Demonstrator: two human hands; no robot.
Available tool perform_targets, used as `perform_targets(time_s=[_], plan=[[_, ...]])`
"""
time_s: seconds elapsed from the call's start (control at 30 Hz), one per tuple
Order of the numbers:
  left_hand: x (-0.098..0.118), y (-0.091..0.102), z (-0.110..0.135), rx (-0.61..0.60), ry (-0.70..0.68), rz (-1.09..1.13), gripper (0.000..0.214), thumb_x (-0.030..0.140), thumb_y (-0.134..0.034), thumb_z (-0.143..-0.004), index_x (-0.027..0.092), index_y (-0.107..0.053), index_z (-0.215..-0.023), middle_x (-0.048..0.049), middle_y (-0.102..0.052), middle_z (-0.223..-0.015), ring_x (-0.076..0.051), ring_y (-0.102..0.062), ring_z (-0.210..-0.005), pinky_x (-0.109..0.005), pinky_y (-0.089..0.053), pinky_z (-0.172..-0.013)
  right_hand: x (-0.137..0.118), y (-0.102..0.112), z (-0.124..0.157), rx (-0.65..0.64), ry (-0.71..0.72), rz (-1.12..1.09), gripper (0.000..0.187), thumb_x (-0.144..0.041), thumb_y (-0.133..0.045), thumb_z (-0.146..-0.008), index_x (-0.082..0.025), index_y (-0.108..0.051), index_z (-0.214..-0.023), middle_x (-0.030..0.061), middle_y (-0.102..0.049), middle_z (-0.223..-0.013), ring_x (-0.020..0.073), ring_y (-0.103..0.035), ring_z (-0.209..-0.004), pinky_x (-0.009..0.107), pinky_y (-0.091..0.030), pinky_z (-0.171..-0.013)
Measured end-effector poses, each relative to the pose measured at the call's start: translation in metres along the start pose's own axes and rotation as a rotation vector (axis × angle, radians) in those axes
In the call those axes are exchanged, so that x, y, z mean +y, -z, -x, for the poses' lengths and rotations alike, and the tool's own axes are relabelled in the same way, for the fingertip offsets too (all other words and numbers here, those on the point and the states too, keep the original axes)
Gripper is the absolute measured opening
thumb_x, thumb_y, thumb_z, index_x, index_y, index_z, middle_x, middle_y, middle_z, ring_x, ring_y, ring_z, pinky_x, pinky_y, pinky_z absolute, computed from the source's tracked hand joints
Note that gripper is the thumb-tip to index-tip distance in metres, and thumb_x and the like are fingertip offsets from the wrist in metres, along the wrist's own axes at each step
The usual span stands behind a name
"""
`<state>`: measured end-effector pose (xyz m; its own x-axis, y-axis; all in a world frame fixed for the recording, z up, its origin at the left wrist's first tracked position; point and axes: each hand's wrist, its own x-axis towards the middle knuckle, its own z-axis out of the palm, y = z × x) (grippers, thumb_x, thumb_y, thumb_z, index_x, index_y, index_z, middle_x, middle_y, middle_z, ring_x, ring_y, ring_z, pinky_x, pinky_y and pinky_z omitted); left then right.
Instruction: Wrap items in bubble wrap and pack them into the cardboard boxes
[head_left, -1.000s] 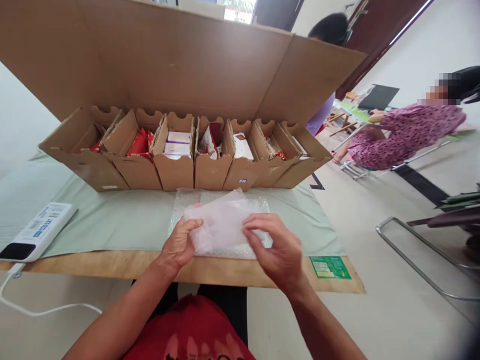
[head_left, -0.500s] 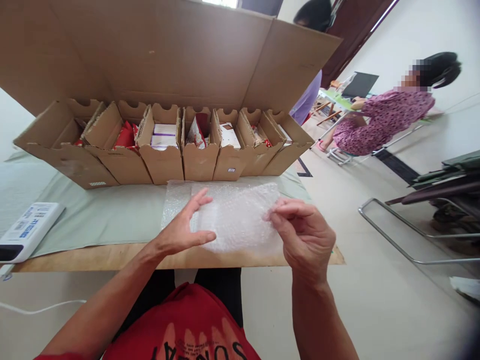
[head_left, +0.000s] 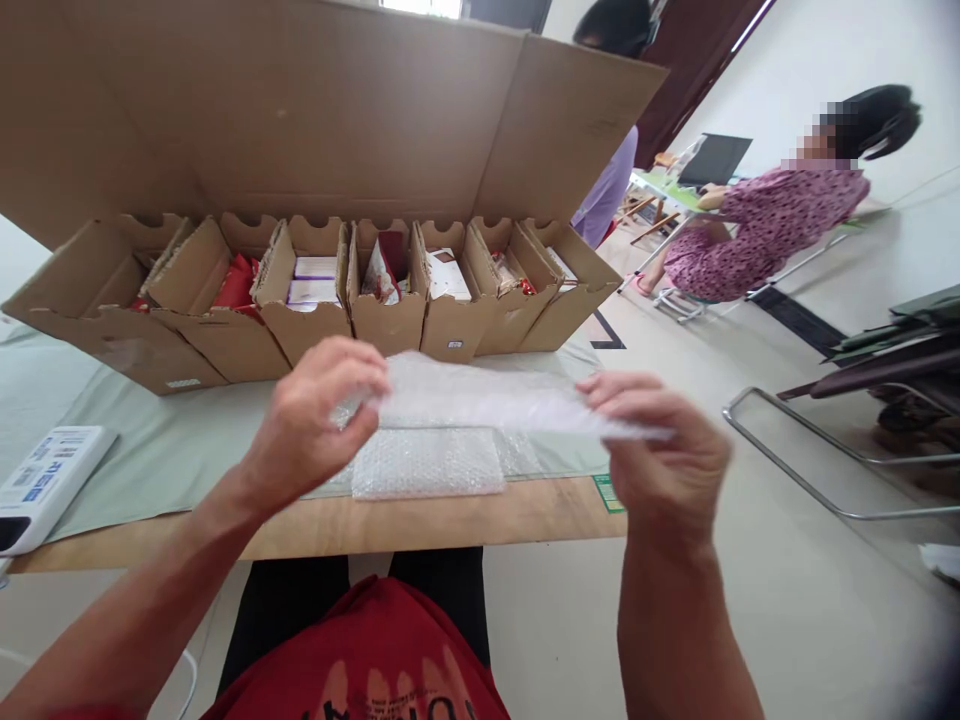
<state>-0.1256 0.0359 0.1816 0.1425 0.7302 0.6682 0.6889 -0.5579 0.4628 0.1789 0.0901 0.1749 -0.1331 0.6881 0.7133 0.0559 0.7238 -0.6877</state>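
A sheet of bubble wrap (head_left: 487,400) is stretched flat in the air between my two hands, above the table's near edge. My left hand (head_left: 315,420) pinches its left end and my right hand (head_left: 660,460) pinches its right end. Under it, a stack of bubble wrap pieces (head_left: 427,462) lies on the green mat (head_left: 195,440). Behind stands a row of small open cardboard boxes (head_left: 382,320) holding red packets and white boxes.
A large cardboard flap (head_left: 300,110) rises behind the row of boxes. A white device (head_left: 45,485) lies at the table's left edge. Two other people sit at the far right near a laptop (head_left: 716,160). Metal chair frames (head_left: 810,470) stand on the floor to the right.
Both hands have lifted one bubble wrap sheet off the stack and pulled it out wide; before, it was pressed on the table.
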Motion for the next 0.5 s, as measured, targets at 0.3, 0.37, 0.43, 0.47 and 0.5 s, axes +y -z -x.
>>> perform_targets(time_s=[0.3, 0.37, 0.43, 0.47, 0.5], plan=[[-0.051, -0.064, 0.121, -0.445, 0.219, -0.064, 0.025, 0.015, -0.061, -0.076, 0.024, -0.069, -0.097, -0.0073, -0.072, -0.101, -0.029, -0.064, -0.098, -0.046, -0.046, -0.091, 0.101, -0.01, 0.105, -0.539, -0.228, 0.511, 0.033, -0.004, -0.046, -0.084, -0.022, -0.074, -0.091, 0.0068, -0.079, -0.107, 0.0273, -0.068, -0.118, 0.052, -0.052, -0.097], [-0.052, -0.059, 0.118, -0.449, 0.258, -0.001, 0.032, 0.023, -0.067, -0.076, 0.024, -0.069, -0.108, -0.0092, -0.071, -0.111, -0.032, -0.062, -0.104, -0.049, -0.045, -0.095, 0.1, -0.002, 0.103, -0.597, -0.179, 0.548, 0.042, -0.001, -0.042, -0.084, -0.022, -0.075, -0.099, 0.006, -0.079, -0.109, 0.0267, -0.069, -0.118, 0.052, -0.054, -0.095], [-0.05, -0.055, 0.106, -0.403, 0.276, 0.03, 0.034, 0.03, -0.066, -0.082, 0.024, -0.067, -0.115, -0.0109, -0.069, -0.117, -0.032, -0.062, -0.109, -0.051, -0.045, -0.098, 0.089, 0.007, 0.091, -0.585, -0.138, 0.557, 0.041, -0.003, -0.043, -0.087, -0.023, -0.075, -0.103, 0.0047, -0.079, -0.106, 0.0257, -0.071, -0.111, 0.049, -0.057, -0.09], [-0.05, -0.057, 0.099, -0.389, 0.275, 0.024, 0.033, 0.032, -0.063, -0.086, 0.024, -0.067, -0.117, -0.0118, -0.069, -0.12, -0.033, -0.061, -0.112, -0.052, -0.044, -0.1, 0.083, 0.01, 0.081, -0.562, -0.133, 0.56, 0.038, -0.006, -0.045, -0.089, -0.024, -0.074, -0.105, 0.0042, -0.079, -0.105, 0.0249, -0.073, -0.106, 0.047, -0.058, -0.088], [-0.05, -0.062, 0.092, -0.386, 0.268, 0.005, 0.032, 0.033, -0.06, -0.09, 0.024, -0.067, -0.119, -0.0128, -0.068, -0.125, -0.033, -0.06, -0.116, -0.053, -0.044, -0.102, 0.075, 0.012, 0.068, -0.535, -0.131, 0.562, 0.033, -0.01, -0.048, -0.091, -0.025, -0.074, -0.106, 0.0038, -0.079, -0.104, 0.024, -0.074, -0.102, 0.045, -0.059, -0.086]])
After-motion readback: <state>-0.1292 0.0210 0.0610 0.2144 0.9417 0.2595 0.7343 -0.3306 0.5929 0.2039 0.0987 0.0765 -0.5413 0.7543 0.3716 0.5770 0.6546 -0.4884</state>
